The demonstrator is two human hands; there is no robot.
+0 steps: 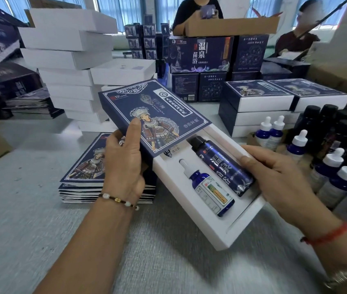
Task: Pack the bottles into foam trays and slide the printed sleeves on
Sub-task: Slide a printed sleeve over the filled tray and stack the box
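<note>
A white foam tray [191, 217] is held above the table with two bottles lying in its recesses: a small blue dropper bottle [207, 188] and a taller dark blue bottle [224, 166]. A navy printed sleeve [155, 112] with a costumed figure covers the tray's far end. My left hand [123, 158] grips the sleeve at its left edge, thumb on top. My right hand [274, 175] holds the tray's right side, thumb resting by the tall bottle.
A stack of flat printed sleeves [83, 177] lies under my left hand. Empty white trays [66, 60] are piled at the back left. Sleeved boxes [259, 102] sit at the right, loose dropper and black-capped bottles [329, 162] beside them. Two people work behind cartons.
</note>
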